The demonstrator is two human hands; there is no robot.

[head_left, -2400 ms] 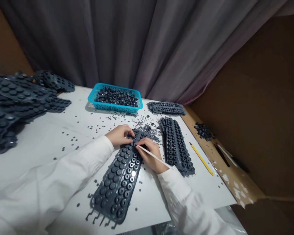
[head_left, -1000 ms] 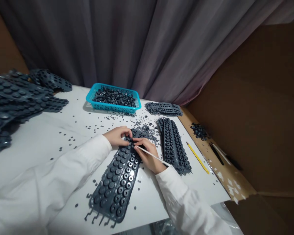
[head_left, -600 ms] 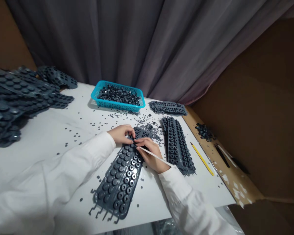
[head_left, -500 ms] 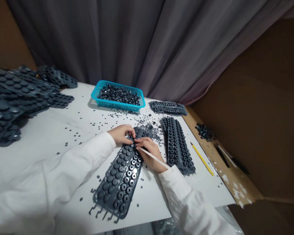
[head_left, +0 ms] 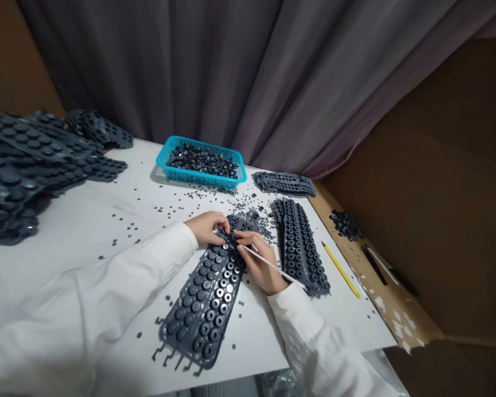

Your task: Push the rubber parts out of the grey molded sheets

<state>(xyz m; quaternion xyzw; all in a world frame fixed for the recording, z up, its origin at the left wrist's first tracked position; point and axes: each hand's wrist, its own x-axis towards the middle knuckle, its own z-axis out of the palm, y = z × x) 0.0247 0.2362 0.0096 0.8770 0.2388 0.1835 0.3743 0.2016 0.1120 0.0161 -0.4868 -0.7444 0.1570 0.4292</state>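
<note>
A long dark grey rubber sheet (head_left: 204, 309) studded with round parts lies on the white table (head_left: 86, 226) in front of me. My left hand (head_left: 208, 227) rests on its far end, fingers curled and pressing the sheet down. My right hand (head_left: 259, 263) is closed around a thin white stick (head_left: 273, 267), with the stick's tip at the sheet's upper right edge. Both sleeves are white.
A blue basket (head_left: 202, 175) of small dark rings stands at the back. A stack of emptied sheets (head_left: 300, 247) lies right of my hands, another sheet stack (head_left: 284, 183) behind it. A large heap of sheets (head_left: 33, 165) fills the left. A yellow pencil (head_left: 340, 268) and loose bits lie nearby.
My hands have worked a little further up the sheet's far end. The stick now tilts flatter and points more to the right. The view shifted slightly.
</note>
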